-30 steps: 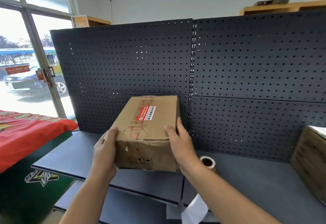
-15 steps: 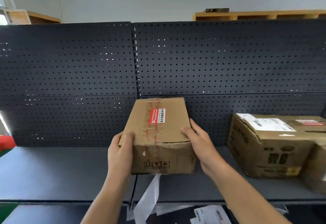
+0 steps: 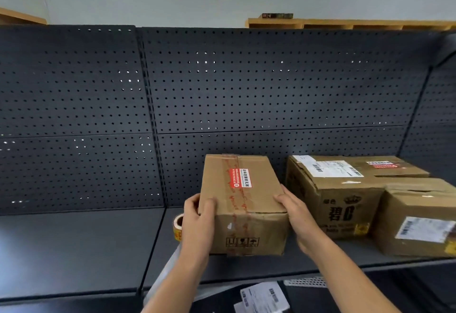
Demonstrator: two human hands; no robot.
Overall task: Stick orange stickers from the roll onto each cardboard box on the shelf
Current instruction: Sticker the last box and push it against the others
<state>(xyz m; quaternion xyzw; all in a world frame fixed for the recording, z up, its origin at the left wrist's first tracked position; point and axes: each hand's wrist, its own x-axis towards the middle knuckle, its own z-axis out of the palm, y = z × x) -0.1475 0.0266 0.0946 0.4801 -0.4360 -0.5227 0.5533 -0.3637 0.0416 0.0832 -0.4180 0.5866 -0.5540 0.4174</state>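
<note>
Between both hands sits the box [image 3: 243,204], resting on the shelf [image 3: 81,243] with its long axis running away from the person toward the pegboard [image 3: 271,90]. The left hand [image 3: 198,221] is wrapped around the near left corner, fingers curled over the top edge. The right hand [image 3: 294,210] is pressed flat against the near right edge, fingers spread along the side. Each hand is closed on the box; neither holds a sticker.

An orange sticker [image 3: 240,177] is already fixed to the top face, beyond both hands toward the far end.

The roll [image 3: 178,229] stands just outboard of the left hand, partly hidden behind it. A loose strip, apparently backing paper [image 3: 167,270], hangs below that wrist.

Outboard of the right hand, two more boxes [image 3: 345,196] stand close together. The rear one shows an orange label on top; the front one shows none in view.

Judgement: the left hand is nearer the roll, so releasing that hand first gives the shortest reach for the next sticker.
</note>
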